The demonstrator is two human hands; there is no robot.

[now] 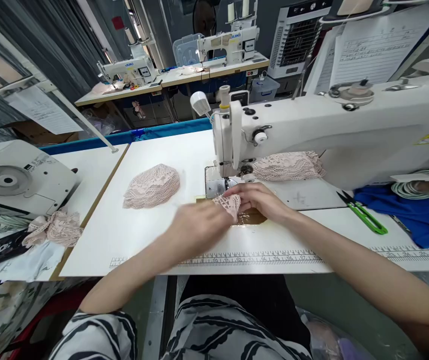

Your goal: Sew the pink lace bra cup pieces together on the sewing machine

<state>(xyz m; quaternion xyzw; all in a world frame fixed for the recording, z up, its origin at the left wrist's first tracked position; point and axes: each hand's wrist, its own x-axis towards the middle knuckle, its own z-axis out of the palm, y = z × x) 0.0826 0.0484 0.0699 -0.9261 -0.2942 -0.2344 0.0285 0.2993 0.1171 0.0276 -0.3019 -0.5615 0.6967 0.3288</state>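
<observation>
Right grip [257, 197] pinches the scalloped lace [231, 204], left grip [199, 225] blurred against it, closure unclear; it's at the presser foot's [227, 183] six o'clock, likely for steadying; layered lace [152, 186] at nine, seemingly within reach.

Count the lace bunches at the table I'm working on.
3: flat bunch left of the sewing machine, small bunch at left hand and right hand, long bunch under the machine's arm. Layers may hide more.

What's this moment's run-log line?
left hand: blurred, at pink lace piece; right hand: touching same piece; place: at sewing machine; thread snips: beside blue fabric
</observation>
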